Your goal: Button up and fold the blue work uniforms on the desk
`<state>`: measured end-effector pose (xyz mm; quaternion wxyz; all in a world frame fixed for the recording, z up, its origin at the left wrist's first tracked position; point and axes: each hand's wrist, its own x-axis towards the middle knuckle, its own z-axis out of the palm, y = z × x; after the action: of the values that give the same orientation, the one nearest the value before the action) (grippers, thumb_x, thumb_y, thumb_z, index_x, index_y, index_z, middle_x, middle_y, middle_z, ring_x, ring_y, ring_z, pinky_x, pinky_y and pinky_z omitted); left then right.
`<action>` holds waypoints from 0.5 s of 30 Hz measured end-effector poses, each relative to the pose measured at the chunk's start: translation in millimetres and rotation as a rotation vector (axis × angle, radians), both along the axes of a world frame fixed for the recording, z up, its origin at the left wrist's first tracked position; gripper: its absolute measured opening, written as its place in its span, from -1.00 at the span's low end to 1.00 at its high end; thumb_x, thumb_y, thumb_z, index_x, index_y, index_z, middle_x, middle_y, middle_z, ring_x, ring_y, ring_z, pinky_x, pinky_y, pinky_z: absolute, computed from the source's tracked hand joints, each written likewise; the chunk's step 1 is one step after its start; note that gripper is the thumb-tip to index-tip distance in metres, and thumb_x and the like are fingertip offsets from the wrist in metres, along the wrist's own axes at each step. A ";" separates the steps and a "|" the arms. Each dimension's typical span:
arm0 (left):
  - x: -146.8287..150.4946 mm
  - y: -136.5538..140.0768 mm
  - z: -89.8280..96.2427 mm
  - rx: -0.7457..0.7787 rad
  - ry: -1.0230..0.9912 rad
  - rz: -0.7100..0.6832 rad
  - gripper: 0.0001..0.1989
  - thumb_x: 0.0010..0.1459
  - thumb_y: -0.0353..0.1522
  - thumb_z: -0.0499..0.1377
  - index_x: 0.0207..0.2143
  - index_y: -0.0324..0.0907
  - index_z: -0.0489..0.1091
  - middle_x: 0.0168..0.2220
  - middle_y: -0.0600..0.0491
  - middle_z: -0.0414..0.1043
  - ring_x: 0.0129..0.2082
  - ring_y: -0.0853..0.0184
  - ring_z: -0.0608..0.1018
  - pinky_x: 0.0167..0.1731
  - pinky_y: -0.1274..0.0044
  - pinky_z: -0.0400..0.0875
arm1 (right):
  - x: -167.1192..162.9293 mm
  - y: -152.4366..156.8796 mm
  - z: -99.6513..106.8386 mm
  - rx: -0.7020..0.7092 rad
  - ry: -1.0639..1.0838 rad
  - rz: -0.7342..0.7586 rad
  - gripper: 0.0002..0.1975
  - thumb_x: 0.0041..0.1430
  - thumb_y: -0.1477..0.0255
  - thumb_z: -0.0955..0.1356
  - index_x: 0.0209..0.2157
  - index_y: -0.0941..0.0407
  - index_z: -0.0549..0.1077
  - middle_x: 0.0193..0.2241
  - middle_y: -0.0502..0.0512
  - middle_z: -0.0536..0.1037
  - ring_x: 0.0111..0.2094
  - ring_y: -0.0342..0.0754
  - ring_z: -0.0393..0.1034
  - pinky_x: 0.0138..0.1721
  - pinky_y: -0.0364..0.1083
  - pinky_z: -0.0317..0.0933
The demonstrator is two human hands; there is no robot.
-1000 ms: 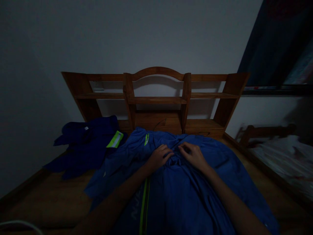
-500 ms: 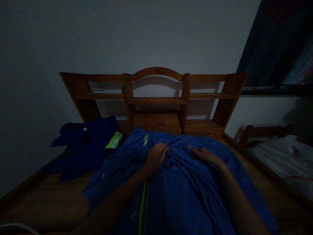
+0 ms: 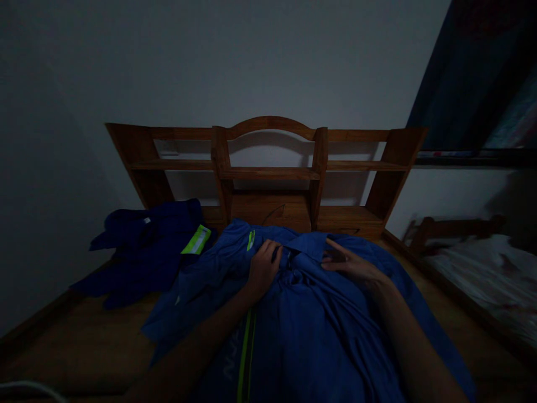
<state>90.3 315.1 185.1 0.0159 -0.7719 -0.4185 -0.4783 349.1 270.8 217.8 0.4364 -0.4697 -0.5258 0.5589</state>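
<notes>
A blue jacket (image 3: 310, 330) lies spread and creased in front of me, with a yellow-green stripe and pale lettering on its left part. My left hand (image 3: 264, 267) is closed on the jacket's gathered cloth near the middle, fingers bent over it. Beside the right edge of a raised flap of the jacket (image 3: 308, 245) is my right hand (image 3: 354, 266), thumb and fingers apart. Whether its fingertips touch the flap is hard to tell in the dim light. Bunched folds lie between and below both hands.
A darker blue garment (image 3: 146, 252) with a reflective yellow-green band lies to the left. Behind stands a wooden shelf headboard (image 3: 268, 173) against the wall. Wooden boards (image 3: 104, 341) show under the clothes. A whitish plastic-looking heap (image 3: 490, 274) lies at the right; a pale cable (image 3: 33, 385) is at lower left.
A flap of the jacket between the hands now stands out flat and raised. My right hand has spread its fingers beside it; my left hand has shifted slightly left.
</notes>
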 end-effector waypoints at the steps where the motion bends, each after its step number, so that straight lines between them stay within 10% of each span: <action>1: 0.0 0.5 -0.6 -0.009 -0.007 -0.018 -0.86 0.24 -0.37 -0.03 -0.22 -0.14 0.31 -0.25 0.04 0.35 -0.20 0.32 0.44 -0.15 0.46 0.36 | -0.7 0.1 0.7 0.001 0.002 0.001 -0.05 -0.23 0.49 0.51 0.20 -0.02 0.08 -0.10 0.07 0.45 -0.18 -0.07 0.43 -0.13 -0.08 0.34; 15: 9.3 -20.6 13.6 0.006 0.108 -0.400 -0.55 0.24 -0.49 -0.11 0.17 -0.11 0.06 0.15 -0.01 0.17 0.18 0.32 0.21 0.17 0.34 0.18 | -11.8 2.2 8.8 0.149 -0.055 -0.066 -0.66 -0.19 0.29 0.49 -0.40 0.18 0.41 -0.48 -0.01 0.46 -0.49 -0.18 0.32 -0.45 -0.20 0.20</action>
<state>99.5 294.5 198.6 -0.0544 -0.8641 -0.2541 -0.4310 337.3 273.0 226.5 0.4736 -0.4683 -0.5620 0.4906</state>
